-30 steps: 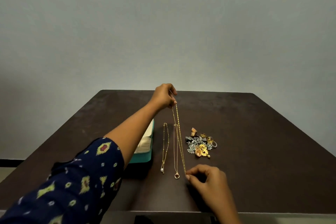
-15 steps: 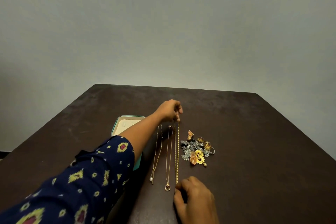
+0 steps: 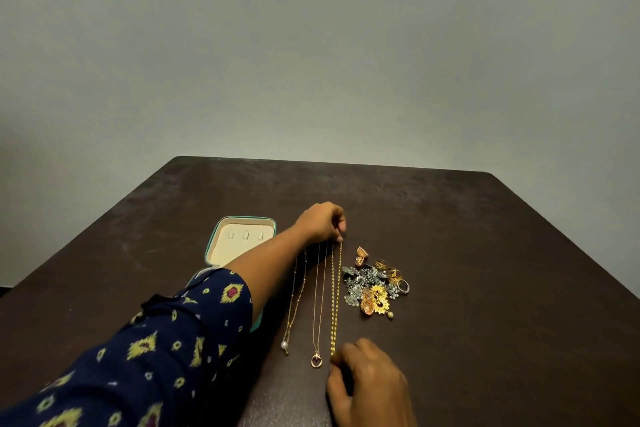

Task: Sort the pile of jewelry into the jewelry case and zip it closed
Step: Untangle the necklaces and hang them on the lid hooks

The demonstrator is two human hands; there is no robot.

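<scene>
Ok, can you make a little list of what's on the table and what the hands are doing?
table: dark brown, holds everything
case: teal, open, cream inside, partly behind the left arm; no jewelry in the part that shows
pile: earrings and rings, right of the necklaces, apart from them
necklaces: three side by side: pearl necklace, pendant necklace, gold chain
left hand: pinches the gold chain's far end
right hand: pinches its near end

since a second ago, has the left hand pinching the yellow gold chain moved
Yes. The left hand has dropped towards the mixed gold and silver jewelry pile, lowering the yellow gold chain towards the dark brown table.
</scene>
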